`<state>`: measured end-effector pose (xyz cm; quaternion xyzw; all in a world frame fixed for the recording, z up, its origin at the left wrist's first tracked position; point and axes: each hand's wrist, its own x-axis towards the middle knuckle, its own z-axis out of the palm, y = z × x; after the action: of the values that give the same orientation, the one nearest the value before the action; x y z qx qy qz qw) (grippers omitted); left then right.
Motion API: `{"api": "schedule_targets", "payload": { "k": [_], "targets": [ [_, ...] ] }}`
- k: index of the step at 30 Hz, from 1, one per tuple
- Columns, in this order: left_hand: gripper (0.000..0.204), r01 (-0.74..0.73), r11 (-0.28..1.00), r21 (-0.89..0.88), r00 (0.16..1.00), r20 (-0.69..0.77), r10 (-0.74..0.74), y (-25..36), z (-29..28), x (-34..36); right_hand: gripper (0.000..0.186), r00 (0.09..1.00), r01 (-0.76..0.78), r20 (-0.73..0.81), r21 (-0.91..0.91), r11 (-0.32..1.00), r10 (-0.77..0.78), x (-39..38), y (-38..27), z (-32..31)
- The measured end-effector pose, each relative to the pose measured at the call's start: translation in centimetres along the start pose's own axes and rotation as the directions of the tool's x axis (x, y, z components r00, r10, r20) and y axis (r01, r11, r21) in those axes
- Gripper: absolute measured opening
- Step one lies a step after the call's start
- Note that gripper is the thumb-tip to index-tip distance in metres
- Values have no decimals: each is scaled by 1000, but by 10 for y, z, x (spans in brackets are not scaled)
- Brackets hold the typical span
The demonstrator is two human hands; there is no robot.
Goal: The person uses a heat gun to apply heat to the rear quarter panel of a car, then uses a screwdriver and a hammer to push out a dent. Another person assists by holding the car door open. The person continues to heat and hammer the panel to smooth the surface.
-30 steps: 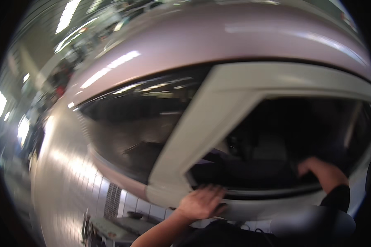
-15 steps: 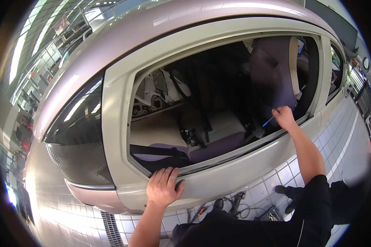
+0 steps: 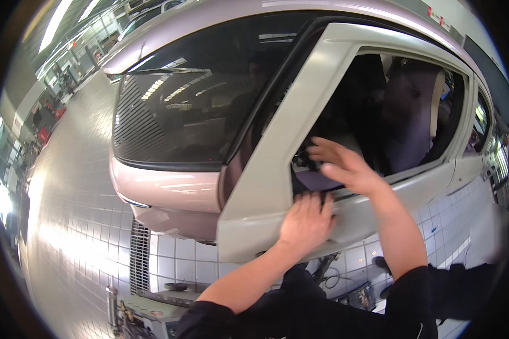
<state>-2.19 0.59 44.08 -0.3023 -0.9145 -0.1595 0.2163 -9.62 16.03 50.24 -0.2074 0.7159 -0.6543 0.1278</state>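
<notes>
A pale cream car side panel [image 3: 277,152] with a glassless window opening stands against a pinkish car body [image 3: 169,183]. My left hand [image 3: 310,222] lies on the panel at the lower rear corner of the opening, fingers apart over the sill. Just above it, my right hand [image 3: 349,168] hovers in front of the opening, blurred by motion, fingers spread. No tool shows in it. Through the opening a mauve seat [image 3: 410,113] with a cream edge can be seen; much of the interior is dark.
Dark rear glass [image 3: 192,96] fills the car's tail. Below lie a floor grate [image 3: 139,248], a metal stand [image 3: 147,311] and tools [image 3: 359,296] by my feet. A small blue item [image 3: 434,230] is on the tiles. Another person's dark-clad leg [image 3: 458,288] is at right.
My view has swung toward the car's rear. The blue-tipped tool has left my right hand, which has moved left, close to my left hand, and opened. My left hand stays on the sill.
</notes>
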Motion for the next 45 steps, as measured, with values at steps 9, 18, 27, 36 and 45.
{"api": "schedule_targets", "payload": {
  "k": [9, 18, 27, 36, 45],
  "targets": [
    [20, -126, 738, -663, 906, 226, 357, -28, -47, -252, 66, 731, 55, -681, -6, 998, -44, 0, -10, 161],
    [36, 481, 862, -160, 291, 957, 16, -89, 19, -459, 40, 689, 318, -716, 158, 935, -113, -229, -22, 215],
    [38, 271, 933, -238, 162, 966, 200, -79, 58, -441, 50, 441, -210, -890, -229, 951, -117, -504, -99, 249],
    [38, 228, 953, -201, 238, 960, 146, -59, 76, -419, 52, -367, -845, -671, -49, 532, -644, -677, -105, 268],
    [34, 226, 953, -201, 249, 958, 143, -30, 60, -420, 46, -401, -911, -361, 251, 327, -842, -815, -102, 196]
  ]
}}
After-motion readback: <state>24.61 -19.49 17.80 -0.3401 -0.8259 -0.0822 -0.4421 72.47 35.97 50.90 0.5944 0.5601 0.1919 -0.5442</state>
